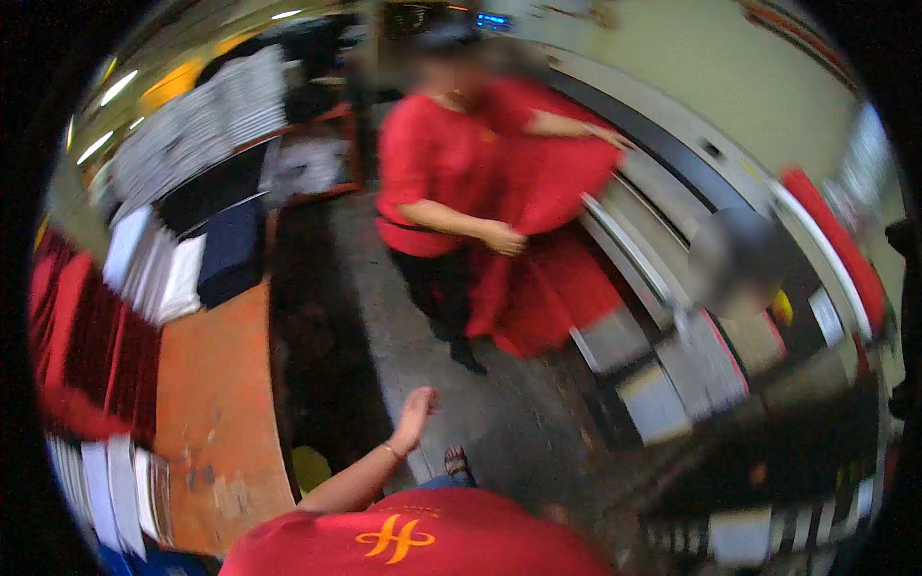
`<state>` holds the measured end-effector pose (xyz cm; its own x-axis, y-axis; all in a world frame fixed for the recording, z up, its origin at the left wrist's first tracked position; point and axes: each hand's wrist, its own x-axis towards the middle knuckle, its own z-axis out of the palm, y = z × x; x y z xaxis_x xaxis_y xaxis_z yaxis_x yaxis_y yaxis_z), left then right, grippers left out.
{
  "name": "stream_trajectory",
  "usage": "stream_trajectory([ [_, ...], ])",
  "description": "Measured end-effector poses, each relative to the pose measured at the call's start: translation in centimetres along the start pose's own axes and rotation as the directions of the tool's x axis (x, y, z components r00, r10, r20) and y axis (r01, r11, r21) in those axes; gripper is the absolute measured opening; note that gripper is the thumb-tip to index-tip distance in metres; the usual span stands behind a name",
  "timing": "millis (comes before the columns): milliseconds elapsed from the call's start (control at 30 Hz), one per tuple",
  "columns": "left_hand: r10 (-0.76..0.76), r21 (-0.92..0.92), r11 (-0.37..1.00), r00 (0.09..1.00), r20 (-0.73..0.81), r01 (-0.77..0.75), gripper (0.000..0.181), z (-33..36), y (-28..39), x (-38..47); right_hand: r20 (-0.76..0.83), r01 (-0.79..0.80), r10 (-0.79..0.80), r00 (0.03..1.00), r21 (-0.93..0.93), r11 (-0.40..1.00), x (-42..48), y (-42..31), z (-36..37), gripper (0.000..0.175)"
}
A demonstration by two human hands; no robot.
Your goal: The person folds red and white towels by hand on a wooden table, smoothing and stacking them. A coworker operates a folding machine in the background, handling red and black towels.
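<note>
My left hand [416,419] reaches forward over the floor [389,338], its blurred fingers loosely bent and nothing seen in them. A thin bangle [393,451] circles that wrist. My right hand is out of view. Ahead stands a person in a red shirt [418,151] and dark trousers, both hands at a wide sheet of red fabric [555,173]. The fabric drapes from a long machine with rails [627,248] down towards the floor. Below my own red shirt [461,533] a sandalled foot [458,464] shows.
On the left is a worn orange-brown tabletop [216,403], with red folded fabric [94,353], pale stacks [140,259] and a dark navy stack [232,252] along it. White stacks [194,115] stand farther back. Another person's blurred head [735,259] is at the right, near a red roll [835,245].
</note>
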<state>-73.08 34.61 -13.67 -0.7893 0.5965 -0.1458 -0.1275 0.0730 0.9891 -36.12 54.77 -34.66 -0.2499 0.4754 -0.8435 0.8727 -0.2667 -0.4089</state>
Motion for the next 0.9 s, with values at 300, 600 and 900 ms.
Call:
stream_trajectory([
  [300, 0.007, 0.055, 0.998, 0.993, 0.120, -0.014, 0.044, 5.7, 1.8, 11.1, 0.103, 0.520, -0.515, 0.851, -0.306, 0.798, 10.3, -33.6, -3.7, 0.031],
  [600, -0.177, 0.012, 0.984, 0.981, 0.083, 0.176, 0.054, 9.7, 2.2, 13.0, 0.254, 0.733, -0.712, 0.654, -0.445, 0.515, 15.5, -55.2, 1.5, 0.037],
  [900, -0.409, -0.214, 0.909, 0.868, -0.281, 0.358, 0.068, 11.1, -2.7, 9.5, 0.269, 0.695, -0.662, 0.700, -0.469, 0.545, 20.6, -56.3, 3.1, 0.042],
])
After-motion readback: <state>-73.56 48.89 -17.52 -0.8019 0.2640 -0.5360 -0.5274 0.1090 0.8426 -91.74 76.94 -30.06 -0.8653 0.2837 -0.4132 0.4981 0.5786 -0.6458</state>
